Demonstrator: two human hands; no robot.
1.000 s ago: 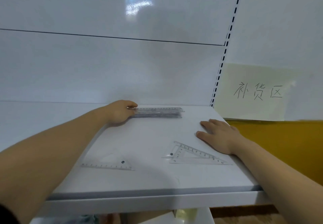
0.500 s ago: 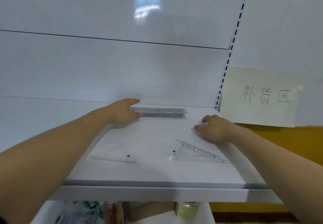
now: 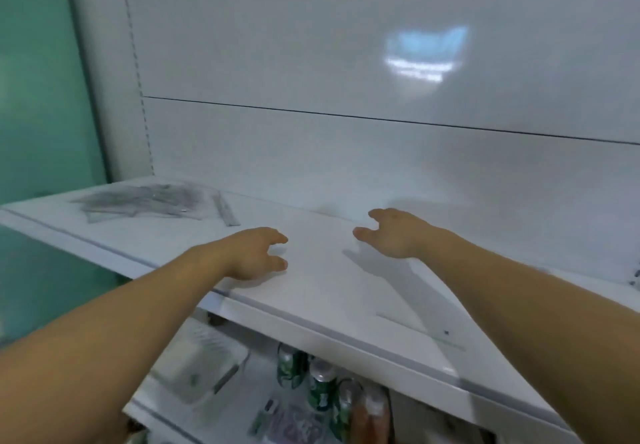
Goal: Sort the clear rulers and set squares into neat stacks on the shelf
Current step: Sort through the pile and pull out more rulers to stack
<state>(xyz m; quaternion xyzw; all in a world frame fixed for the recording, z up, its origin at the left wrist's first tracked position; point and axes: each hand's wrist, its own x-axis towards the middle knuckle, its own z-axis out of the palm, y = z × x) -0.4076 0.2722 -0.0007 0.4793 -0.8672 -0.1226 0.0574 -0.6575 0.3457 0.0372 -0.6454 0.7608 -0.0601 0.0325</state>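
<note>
Blurred frame, view tilted.

Nearest, below: lower shelf (image 3: 152, 417) carries a clear plastic box (image 3: 197, 371) on the left and green cans (image 3: 294, 367) standing close together to its right. Other items beside the cans are too blurred to name.

Above that, the white shelf (image 3: 318, 270), its front edge running from upper left to lower right. One clear set square (image 3: 426, 331) lies flat near the front edge on the right side, faint against the white and partly covered by the right forearm.

Both forearms reach in over the shelf. Left hand (image 3: 256, 253) is just past the front edge, fingers loosely curled, holding nothing; cannot tell whether it touches the surface. Right hand (image 3: 394, 232) is further in, fingers relaxed and spread a little, also empty; its shadow falls on the shelf beneath it. The hands are apart, with bare shelf between them.

Far left, towards the back: a loose pile of clear rulers and set squares (image 3: 149, 198), overlapping untidily. A single ruler (image 3: 227, 210) lies just beside the pile's right edge, angled.

Behind: white back panel (image 3: 311, 153) with a bright reflection (image 3: 426, 52). Green wall (image 3: 34, 97) at far left.
</note>
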